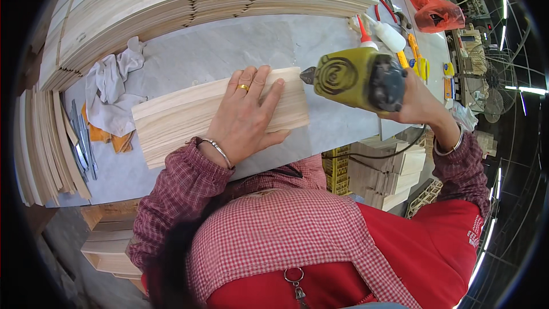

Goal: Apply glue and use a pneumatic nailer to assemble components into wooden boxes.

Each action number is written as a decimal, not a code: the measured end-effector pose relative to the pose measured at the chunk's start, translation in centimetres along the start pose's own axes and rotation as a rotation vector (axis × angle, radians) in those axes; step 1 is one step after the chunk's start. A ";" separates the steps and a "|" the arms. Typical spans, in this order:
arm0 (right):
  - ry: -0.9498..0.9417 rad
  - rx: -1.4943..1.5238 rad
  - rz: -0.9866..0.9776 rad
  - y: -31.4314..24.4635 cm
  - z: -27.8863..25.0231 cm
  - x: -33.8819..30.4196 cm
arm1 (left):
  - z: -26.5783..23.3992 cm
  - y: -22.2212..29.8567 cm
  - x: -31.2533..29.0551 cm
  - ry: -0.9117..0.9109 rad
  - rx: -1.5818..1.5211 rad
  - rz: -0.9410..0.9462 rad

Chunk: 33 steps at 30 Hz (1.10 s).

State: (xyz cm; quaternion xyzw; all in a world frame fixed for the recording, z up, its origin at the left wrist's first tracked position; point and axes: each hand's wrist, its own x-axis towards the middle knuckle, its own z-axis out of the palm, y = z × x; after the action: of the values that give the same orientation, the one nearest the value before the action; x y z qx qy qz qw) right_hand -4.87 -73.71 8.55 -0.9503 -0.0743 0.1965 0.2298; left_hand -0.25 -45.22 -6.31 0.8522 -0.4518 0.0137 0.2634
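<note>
A pale wooden board (180, 115), with straight grain, lies on the table in front of me. My left hand (243, 115), a gold ring on one finger, presses flat on its right half with the fingers spread. In my right hand (416, 98) is a yellow-green corded power drill (349, 78). Its dark, tapered nose (307, 75) points left at the board's upper right end; whether they touch I cannot tell. The fingers of this hand are mostly hidden behind the tool's body.
Long stacks of wooden boards (143, 17) line the back, with more upright boards (40, 143) at the left. A white cloth (117, 80) lies near metal strips (83, 137). Glue bottles (390, 37), pliers (387, 10) and red plastic bags (437, 14) sit at the right. A cable (374, 155) hangs below.
</note>
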 end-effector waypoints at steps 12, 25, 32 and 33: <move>0.025 0.150 0.034 -0.4 0.7 -0.5 | -0.1 0.0 0.1 -0.004 -0.020 -0.002; 0.042 0.334 0.373 -3.5 1.7 -3.6 | -0.3 0.0 0.0 -0.006 -0.025 -0.014; 0.057 0.586 0.742 -6.9 4.3 -7.1 | 0.2 -0.2 0.1 0.061 -0.024 0.023; 0.061 0.593 0.728 -6.9 4.6 -7.3 | 0.2 -0.2 0.1 0.064 -0.022 0.026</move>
State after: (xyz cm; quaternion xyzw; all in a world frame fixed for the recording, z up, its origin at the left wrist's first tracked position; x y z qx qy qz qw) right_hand -13.81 -67.37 10.48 -0.8132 0.3299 0.2491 0.4097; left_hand -0.09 -45.30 -6.50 0.8425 -0.4542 0.0393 0.2870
